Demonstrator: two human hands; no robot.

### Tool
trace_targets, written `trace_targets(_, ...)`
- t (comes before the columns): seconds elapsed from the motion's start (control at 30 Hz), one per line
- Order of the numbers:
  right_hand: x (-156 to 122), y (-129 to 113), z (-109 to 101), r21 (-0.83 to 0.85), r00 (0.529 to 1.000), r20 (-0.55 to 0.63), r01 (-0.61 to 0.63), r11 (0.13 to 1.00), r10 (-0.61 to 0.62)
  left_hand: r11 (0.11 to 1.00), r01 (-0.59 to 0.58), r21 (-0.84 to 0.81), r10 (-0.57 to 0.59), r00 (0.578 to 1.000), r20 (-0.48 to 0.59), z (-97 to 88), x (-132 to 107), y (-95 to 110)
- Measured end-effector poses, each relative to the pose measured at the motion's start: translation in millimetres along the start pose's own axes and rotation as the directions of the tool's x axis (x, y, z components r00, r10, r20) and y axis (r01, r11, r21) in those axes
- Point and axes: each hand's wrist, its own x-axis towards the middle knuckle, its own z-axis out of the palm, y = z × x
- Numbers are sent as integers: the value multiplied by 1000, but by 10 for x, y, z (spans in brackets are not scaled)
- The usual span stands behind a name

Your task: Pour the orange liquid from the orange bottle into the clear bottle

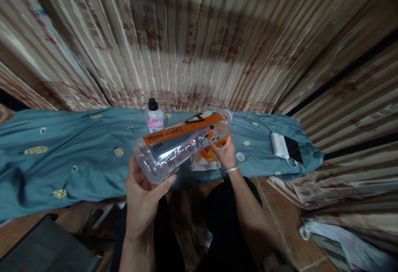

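A large clear plastic bottle (183, 143) with an orange and grey label lies nearly level above the table edge. My left hand (143, 193) cups its base, fingers wrapped round it. My right hand (224, 152) is closed near the bottle's neck, over an orange and white packet (203, 161) lying on the cloth. The bottle's mouth (228, 115) has no cap on it. A small white cap (240, 156) rests on the cloth just right of my right wrist.
A teal cloth (62, 156) with yellow patches covers the table. A small bottle (154, 116) with black cap and pink label stands at the back. A white power bank (277, 145) and a phone (293, 149) lie at the right. Striped curtains hang behind.
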Motion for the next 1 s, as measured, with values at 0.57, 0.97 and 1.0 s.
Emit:
trace_targets(0.57, 0, -49, -9, -12, 1000, -17, 8, 1000, -9, 1000, 14, 3, -14, 1000, 2, 3, 1, 21)
trace_targets(0.97, 0, -90, -33, 32, 1000, 12, -27, 999, 27, 1000, 18, 20, -18, 1000, -11, 7, -13, 16)
trace_targets(1.0, -1, -90, -33, 30, 1000, 11, -27, 999, 27, 1000, 19, 22, -19, 1000, -11, 9, -14, 17)
